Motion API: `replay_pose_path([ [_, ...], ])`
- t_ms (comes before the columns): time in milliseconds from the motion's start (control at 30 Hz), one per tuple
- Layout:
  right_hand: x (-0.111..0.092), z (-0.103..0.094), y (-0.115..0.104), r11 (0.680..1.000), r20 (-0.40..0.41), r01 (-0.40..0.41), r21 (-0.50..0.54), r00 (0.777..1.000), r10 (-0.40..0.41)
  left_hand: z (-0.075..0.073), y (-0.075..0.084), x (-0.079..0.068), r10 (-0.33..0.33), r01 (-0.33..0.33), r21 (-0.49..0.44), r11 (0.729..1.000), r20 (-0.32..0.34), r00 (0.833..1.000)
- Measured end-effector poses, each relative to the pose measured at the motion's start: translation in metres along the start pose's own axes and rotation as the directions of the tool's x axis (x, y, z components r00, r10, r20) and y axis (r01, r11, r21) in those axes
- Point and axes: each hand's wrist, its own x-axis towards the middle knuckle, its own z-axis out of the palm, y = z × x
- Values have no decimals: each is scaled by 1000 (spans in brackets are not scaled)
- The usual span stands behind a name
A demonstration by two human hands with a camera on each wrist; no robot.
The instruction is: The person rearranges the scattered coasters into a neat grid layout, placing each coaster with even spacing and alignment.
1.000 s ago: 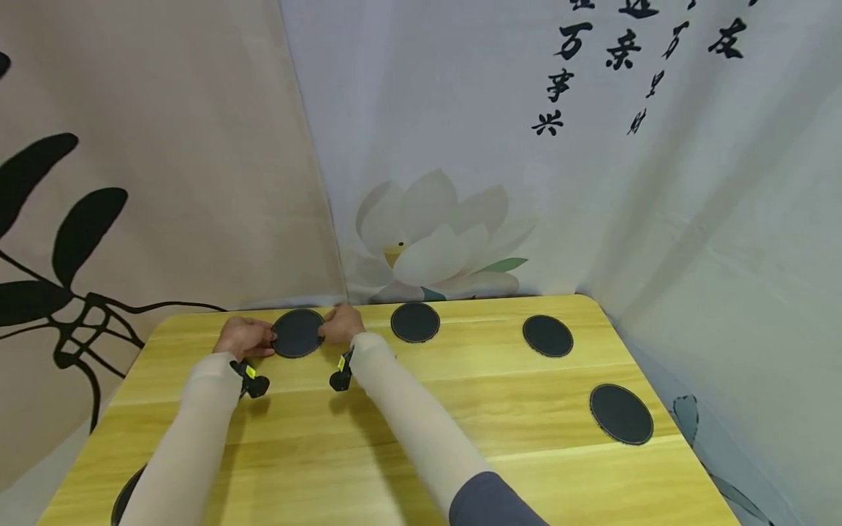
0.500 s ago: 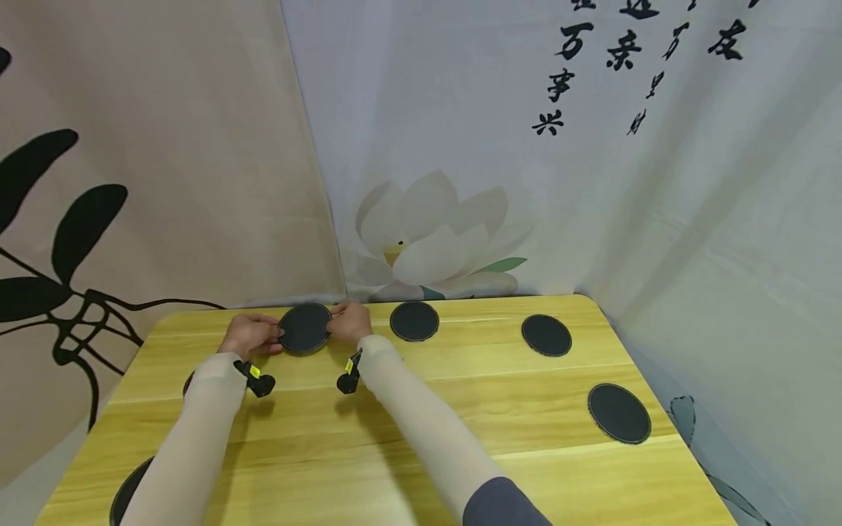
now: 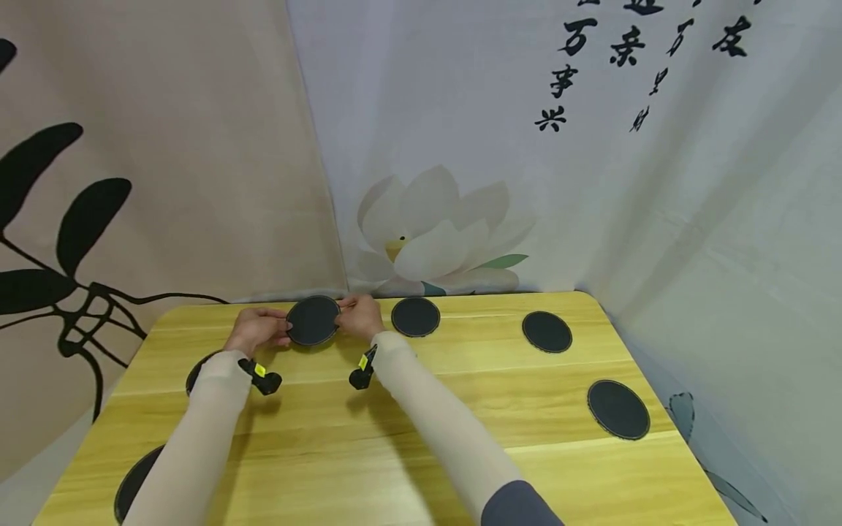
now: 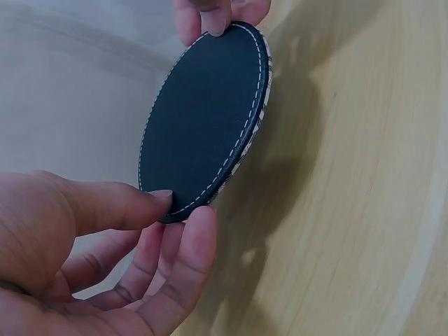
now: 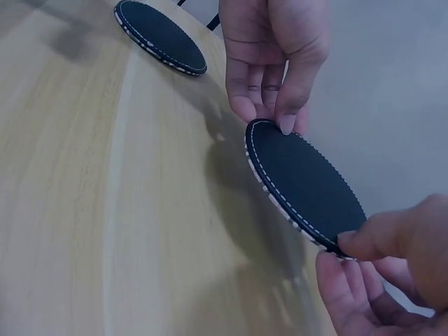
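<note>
A round black coaster (image 3: 313, 320) with pale stitching along its rim is pinched at opposite edges by 2 hands. On the left hand (image 3: 255, 329), the thumb is laid on the dark face and the fingers are curled under the rim, as seen in the left wrist view (image 4: 105, 238). On the right hand (image 3: 359, 315), the same pinch is made, thumb on top and fingers beneath (image 5: 381, 273). The coaster is held clear of the yellow wooden table (image 3: 421, 438), tilted on edge, near the table's far side, with its shadow cast on the wood below.

Compared with 1 second ago, the coaster has been raised off the table and carried slightly to the right and farther back; then it lay flat between the hands. A coaster (image 3: 197, 369) by the left forearm, hidden before, is now uncovered.

5 further black coasters are seen on the table: 1 (image 3: 416, 316) just right of the right hand, 1 (image 3: 547, 332) farther right, 1 (image 3: 618, 409) near the right edge, and 1 (image 3: 137, 482) at the near left edge.

On the grey cloth backdrop (image 3: 658, 183), black brush-written Chinese characters (image 3: 566, 73) are printed in columns; 万, 事 and 兴 can be read, the rest being cut off or too cursive to tell. A white lotus (image 3: 434, 237) is printed below.
</note>
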Motion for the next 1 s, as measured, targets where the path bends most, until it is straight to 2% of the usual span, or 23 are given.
replay_pose_path([
  [333, -12, -19, 2, 986, 45, -1, 167, 999, -6, 15, 7, -13, 55, -55, -5, 998, 9, 998],
  [500, -18, -28, 1, 977, 71, -9, 214, 997, -6, 18, 12, -17, 72, -72, 20, 997, 9, 997],
  [600, -20, -31, 0, 975, 68, -9, 224, 998, -6, 18, 14, -21, 80, -80, 32, 996, 7, 997],
  [767, -22, -31, 3, 983, 48, -6, 183, 999, -3, 18, 11, -32, 88, -89, 47, 995, 12, 996],
  [1000, -32, -35, 5, 985, 60, -10, 170, 998, -1, 21, 6, -42, 124, -124, 22, 992, 18, 992],
])
